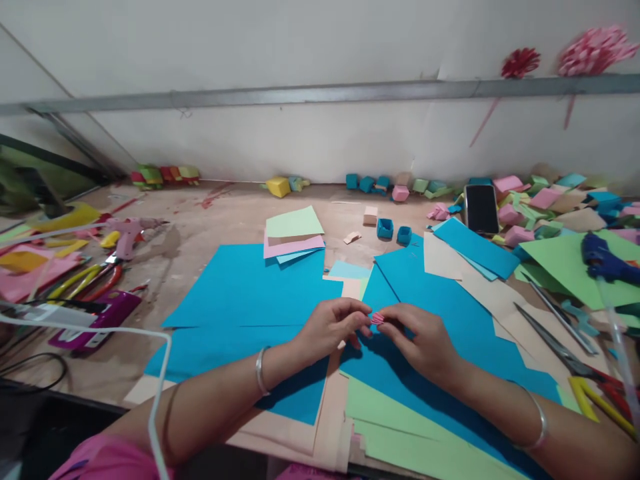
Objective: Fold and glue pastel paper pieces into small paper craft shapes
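My left hand [333, 327] and my right hand [423, 340] meet over large blue paper sheets [240, 287] in the middle of the table. Both pinch a tiny pink folded paper piece [377, 318] between their fingertips. Each wrist wears a silver bangle. More blue sheets [440, 300] lie under my right hand, with green sheets [400, 427] near the front edge.
A stack of green, pink and blue squares [294, 233] lies behind. Two small blue paper boxes [394, 231], a phone [481, 208], scissors [555, 340], a blue glue gun [607, 263] sit right. Pliers [90, 280] and a pink glue gun [127, 233] sit left. Folded paper cubes line the wall.
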The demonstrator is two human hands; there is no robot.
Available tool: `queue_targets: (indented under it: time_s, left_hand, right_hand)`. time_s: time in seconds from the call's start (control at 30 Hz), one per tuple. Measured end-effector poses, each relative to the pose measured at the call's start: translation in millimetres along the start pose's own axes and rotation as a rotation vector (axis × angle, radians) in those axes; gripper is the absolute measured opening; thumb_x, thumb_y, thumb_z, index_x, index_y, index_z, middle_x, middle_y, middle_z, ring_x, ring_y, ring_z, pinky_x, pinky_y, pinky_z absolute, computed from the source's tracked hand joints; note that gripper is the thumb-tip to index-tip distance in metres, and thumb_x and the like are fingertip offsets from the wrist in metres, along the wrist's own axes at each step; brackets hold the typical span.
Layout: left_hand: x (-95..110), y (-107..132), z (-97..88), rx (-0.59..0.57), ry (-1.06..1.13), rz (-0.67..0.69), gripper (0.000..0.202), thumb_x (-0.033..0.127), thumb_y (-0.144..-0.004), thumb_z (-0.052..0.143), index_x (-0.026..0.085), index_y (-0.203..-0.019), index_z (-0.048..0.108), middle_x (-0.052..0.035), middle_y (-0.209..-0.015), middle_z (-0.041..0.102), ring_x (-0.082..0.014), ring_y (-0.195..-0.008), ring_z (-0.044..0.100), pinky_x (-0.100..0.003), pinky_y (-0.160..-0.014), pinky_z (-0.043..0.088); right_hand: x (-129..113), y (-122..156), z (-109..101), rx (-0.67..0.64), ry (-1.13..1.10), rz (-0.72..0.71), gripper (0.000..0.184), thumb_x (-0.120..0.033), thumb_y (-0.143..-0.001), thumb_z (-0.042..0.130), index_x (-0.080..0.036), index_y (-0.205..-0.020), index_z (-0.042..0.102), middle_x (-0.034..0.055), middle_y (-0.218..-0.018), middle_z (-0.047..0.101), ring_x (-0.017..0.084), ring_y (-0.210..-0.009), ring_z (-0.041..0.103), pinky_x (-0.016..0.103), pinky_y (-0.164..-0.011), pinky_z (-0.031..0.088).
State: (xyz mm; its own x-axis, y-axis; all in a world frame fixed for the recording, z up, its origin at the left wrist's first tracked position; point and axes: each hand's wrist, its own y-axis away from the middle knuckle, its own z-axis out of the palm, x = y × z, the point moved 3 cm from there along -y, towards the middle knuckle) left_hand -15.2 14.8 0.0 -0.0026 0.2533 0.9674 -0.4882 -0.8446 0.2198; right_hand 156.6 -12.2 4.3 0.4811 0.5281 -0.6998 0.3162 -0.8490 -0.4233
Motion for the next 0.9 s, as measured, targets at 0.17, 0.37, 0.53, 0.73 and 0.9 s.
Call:
queue_targets:
  time_s: [0.17, 0.37, 0.53, 0.73, 0.9]
  left_hand:
    - [-7, 2, 4.3, -0.001, 0.111, 0.009, 0.036, 0.031, -0.068, 0.080, 0.011, -0.095, 0.067, -0.0110, -0.088, 0.070, -0.0211, -0.080, 0.067, -0.028, -0.060, 0.053]
    - [-8, 0, 0.9, 0.052, -0.091, 0.125, 0.038, 0.025, -0.072, 0.072, 0.012, -0.106, 0.062, -0.0074, -0.086, 0.067, -0.0173, -0.075, 0.064, -0.032, -0.066, 0.053]
    - [3, 7, 3.7, -0.016, -0.482, 0.290, 0.027, 0.021, -0.080, 0.060, 0.015, -0.107, 0.061, -0.0064, -0.090, 0.064, -0.0167, -0.079, 0.059, -0.030, -0.070, 0.048]
    - [4, 1, 3.4, -0.182, -0.301, 0.156, 0.013, 0.026, -0.080, 0.060, 0.016, -0.088, 0.059, -0.0022, -0.080, 0.055, -0.0141, -0.072, 0.050, -0.025, -0.061, 0.042]
    - [1, 0, 3.5, -0.156, -0.175, -0.025, 0.033, 0.047, -0.078, 0.067, 0.017, -0.092, 0.061, 0.0001, -0.073, 0.053, -0.0112, -0.062, 0.046, -0.023, -0.056, 0.041]
  right_hand:
    - [3, 3, 6, -0.007, 0.221, -0.160, 0.014, -0.022, -0.095, 0.051, -0.018, -0.094, 0.064, 0.0064, -0.085, 0.072, 0.019, -0.078, 0.066, 0.029, -0.068, 0.048]
    - [-3, 1, 3, -0.074, 0.059, -0.051, 0.015, -0.028, -0.089, 0.061, -0.018, -0.100, 0.064, 0.0045, -0.082, 0.070, 0.015, -0.071, 0.062, 0.025, -0.062, 0.046]
    - [-12, -6, -1, -0.035, 0.051, 0.044, 0.012, -0.027, -0.089, 0.057, -0.019, -0.085, 0.065, 0.0026, -0.073, 0.066, 0.013, -0.062, 0.056, 0.024, -0.058, 0.041]
    - [-11, -18, -8, -0.090, 0.055, 0.095, 0.012, -0.027, -0.087, 0.061, -0.017, -0.082, 0.065, -0.0007, -0.069, 0.063, 0.010, -0.061, 0.053, 0.021, -0.057, 0.039]
    - [-16, -16, -7, -0.078, 0.124, 0.013, 0.013, -0.027, -0.088, 0.059, -0.017, -0.083, 0.065, 0.0006, -0.071, 0.065, 0.011, -0.065, 0.055, 0.023, -0.061, 0.040]
